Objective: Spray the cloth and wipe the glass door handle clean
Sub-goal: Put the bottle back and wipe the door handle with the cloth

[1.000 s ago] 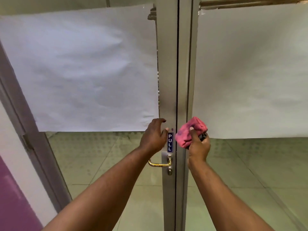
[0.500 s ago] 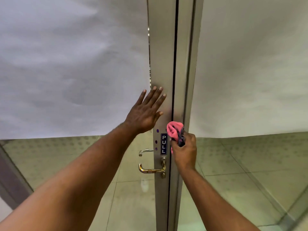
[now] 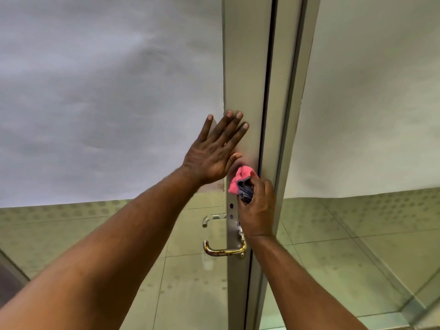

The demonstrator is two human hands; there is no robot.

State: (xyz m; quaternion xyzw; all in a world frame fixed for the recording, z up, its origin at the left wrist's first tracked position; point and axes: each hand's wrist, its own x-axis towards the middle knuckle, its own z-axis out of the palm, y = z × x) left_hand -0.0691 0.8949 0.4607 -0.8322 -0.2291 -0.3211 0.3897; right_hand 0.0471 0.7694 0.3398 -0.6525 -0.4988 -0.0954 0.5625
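Fingers [image 3: 259,186] of the right hand [image 3: 258,208] bunch the pink cloth [image 3: 241,177] against the door frame [image 3: 247,79]; left hand [image 3: 212,153] splayed flat, empty; brass handle [image 3: 225,248] below looks unwiped

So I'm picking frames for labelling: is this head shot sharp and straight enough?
Head view: wide-angle bend tilts the door frame; the forearms blur softly at the bottom edge; left hand, cloth and handle are sharp enough; lighting is even, no hard glare.
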